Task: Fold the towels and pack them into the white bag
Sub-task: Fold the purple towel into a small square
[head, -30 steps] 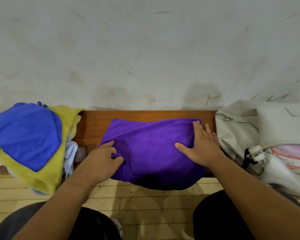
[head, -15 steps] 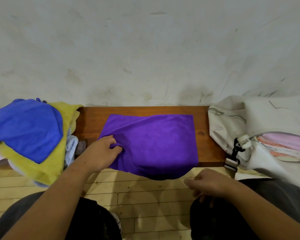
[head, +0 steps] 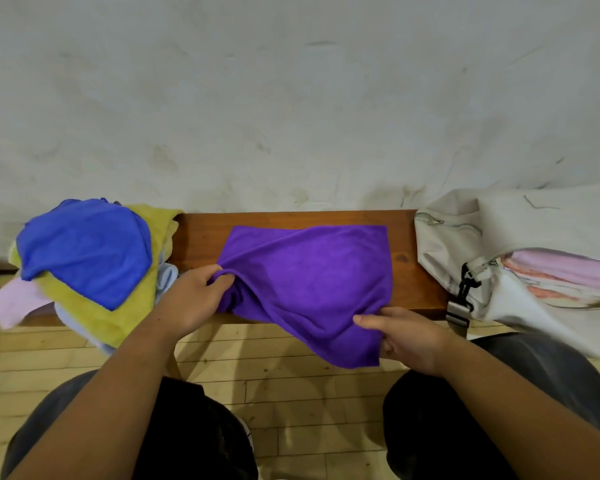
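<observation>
A purple towel (head: pixel 312 282) lies across the wooden table (head: pixel 201 233). The left hand (head: pixel 191 299) pinches its left edge; the right hand (head: pixel 406 337) grips its near right corner. Right of the towel sits the white bag (head: pixel 444 244); left, piled towels (head: pixel 84 258).

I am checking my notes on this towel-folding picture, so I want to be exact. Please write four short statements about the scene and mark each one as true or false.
1. The left hand and the right hand both hold the purple microfibre towel. True.
2. The purple microfibre towel lies wholly on the brown wooden bench. False: its near part hangs over the front edge.
3. The white fabric bag is zipped shut. False: its zip is open, and pink folded towels show inside.
4. A blue cloth towel lies on top of the pile at the bench's left end. True.
</observation>
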